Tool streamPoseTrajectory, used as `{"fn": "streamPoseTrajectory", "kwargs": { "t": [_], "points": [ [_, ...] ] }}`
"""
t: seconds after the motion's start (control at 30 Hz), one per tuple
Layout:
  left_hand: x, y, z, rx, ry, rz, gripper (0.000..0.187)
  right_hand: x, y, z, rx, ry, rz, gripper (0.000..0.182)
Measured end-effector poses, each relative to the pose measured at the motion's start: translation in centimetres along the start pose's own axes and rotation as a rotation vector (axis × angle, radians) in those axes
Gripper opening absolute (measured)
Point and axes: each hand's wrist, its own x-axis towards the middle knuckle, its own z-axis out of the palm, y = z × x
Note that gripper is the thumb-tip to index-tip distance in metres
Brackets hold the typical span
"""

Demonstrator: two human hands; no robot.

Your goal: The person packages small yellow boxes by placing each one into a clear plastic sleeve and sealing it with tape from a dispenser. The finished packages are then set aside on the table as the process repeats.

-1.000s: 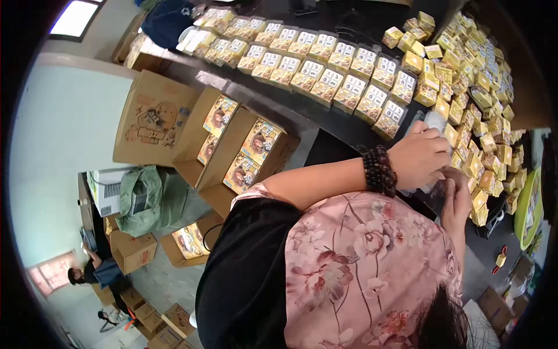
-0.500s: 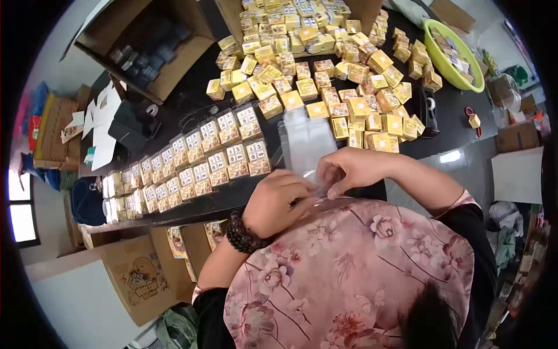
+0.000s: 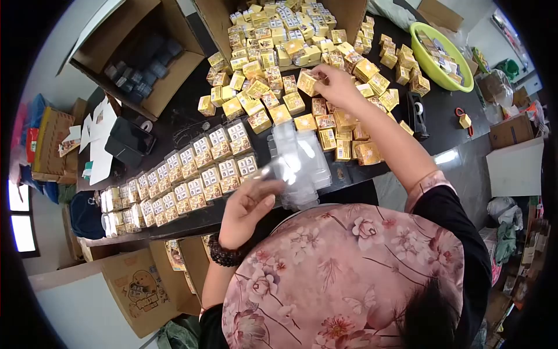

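Observation:
My right hand [image 3: 337, 87] reaches over the pile, its fingers closed on a small yellow printed box [image 3: 307, 83]. Lower down, my left hand [image 3: 249, 212] is held near the table's front edge, thumb and fingers curled around a clear plastic sleeve [image 3: 272, 170] that is smeared by motion and glare. Just beyond lies a stack of clear plastic sleeves [image 3: 314, 160]. To the left, two rows of boxes in clear covers [image 3: 200, 152] stand along the black table. Loose yellow boxes [image 3: 256, 88] surround my right hand.
A large carton [image 3: 203, 26] spills yellow boxes at the back. Another open carton [image 3: 177, 87] holds clear and dark packages. A green basin [image 3: 427, 64], a tape dispenser [image 3: 416, 116] and red-handled scissors [image 3: 460, 111] are on the right. A black stand [image 3: 129, 139] is at left.
My right hand has moved from the plastic in front of my body up to the pile and taken hold of a yellow box. My left hand has shifted slightly left and down.

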Motion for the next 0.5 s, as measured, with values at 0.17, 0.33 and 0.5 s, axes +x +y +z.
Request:
{"fn": "streamPoseTrajectory", "kwargs": {
  "t": [0.17, 0.33, 0.5],
  "points": [
    [4.7, 0.1, 1.5, 0.233, 0.26, 0.441, 0.078, -8.9, -7.5, -1.0, 1.195, -0.463, 0.262, 0.031],
    [6.3, 0.2, 3.8, 0.023, 0.217, 0.428, 0.083, -13.1, -9.8, 0.1, 1.326, -0.513, 0.215, 0.044],
    [6.1, -0.2, 3.7, 0.201, 0.158, 0.463, 0.077, -13.4, -9.9, -1.2, 0.716, -0.596, -0.062, 0.064]
  ]
}}
